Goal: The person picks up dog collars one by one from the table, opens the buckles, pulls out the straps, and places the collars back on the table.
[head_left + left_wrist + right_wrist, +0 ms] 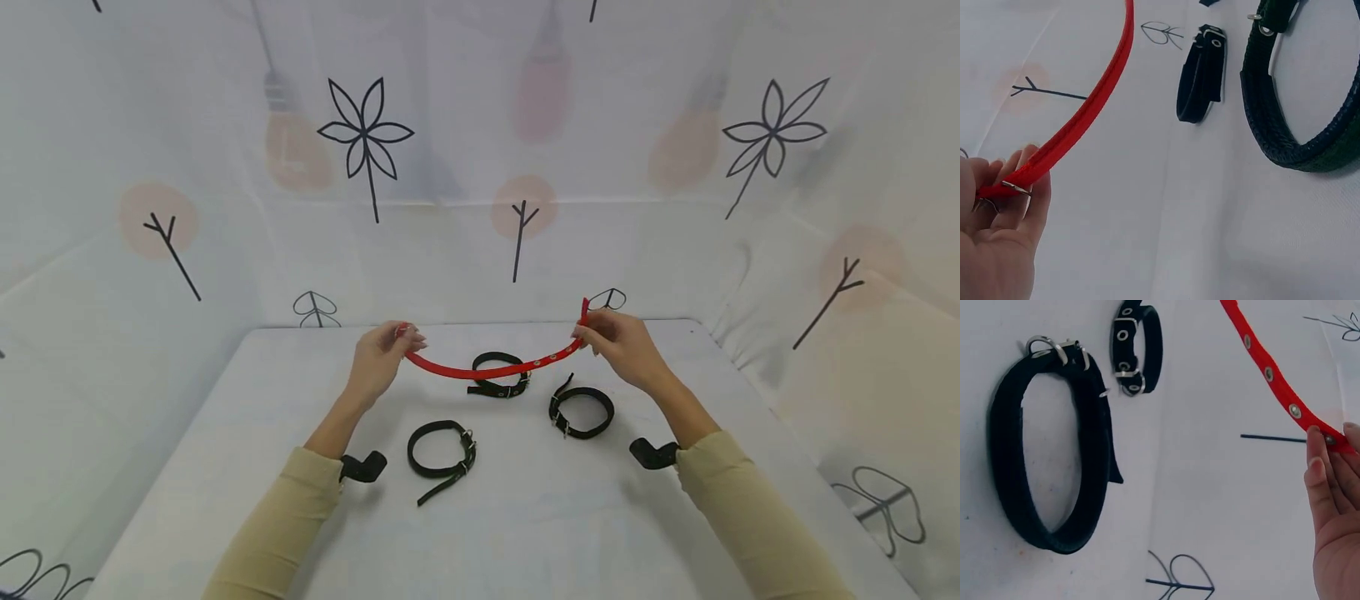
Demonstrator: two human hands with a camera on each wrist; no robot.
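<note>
A red collar (pixel 480 374) hangs in a shallow curve between both hands, unbuckled and above the table. My left hand (pixel 378 357) pinches its buckle end; the metal buckle (pixel 1016 187) shows by the fingers in the left wrist view. My right hand (pixel 624 343) pinches the other end, close to the row of metal eyelets (pixel 1269 374), with the tip standing up past the fingers. Below lie three dark buckled collars: one at front left (pixel 442 475), another at right (pixel 582 435), and a third at the back (pixel 498 393), partly covered by the red collar.
The white table (pixel 525 533) reaches back to a pale cloth wall (pixel 450 267) printed with flowers, twigs and bulbs. Similar cloth rises along both sides. Black wrist mounts stick out at the left cuff (pixel 363 467) and right cuff (pixel 654 454).
</note>
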